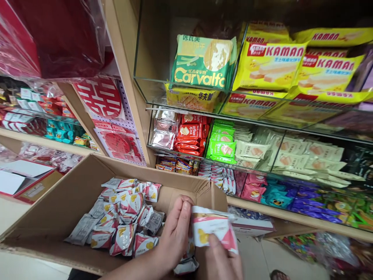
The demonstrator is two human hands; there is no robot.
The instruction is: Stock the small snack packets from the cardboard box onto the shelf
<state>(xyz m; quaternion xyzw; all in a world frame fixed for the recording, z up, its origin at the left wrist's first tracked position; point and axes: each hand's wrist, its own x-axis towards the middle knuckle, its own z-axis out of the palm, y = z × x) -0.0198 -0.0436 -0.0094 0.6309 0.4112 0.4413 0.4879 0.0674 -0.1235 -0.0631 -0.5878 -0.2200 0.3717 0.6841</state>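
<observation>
My right hand (223, 254) grips a white, pink and gold snack packet (214, 227), its thumb lying across the printed front. At the packet's left edge is my left hand (176, 227), closed, with thumb and fingers pressed together against that edge; its inner fingers are hidden. Both hands are above the right part of an open cardboard box (72, 182). Many matching snack packets (128, 204) lie loosely piled in the box, some with their grey backs up. A few more sit below my hands, partly covered by them.
Behind the box rises a shelf with glass-fronted compartments, holding yellow wafer packs (271, 64), a green biscuit pack (204, 62) and red packs (190, 134). Similar packets (218, 177) fill a low compartment. Red decorations (100, 97) hang left. A foot (279, 275) shows at bottom right.
</observation>
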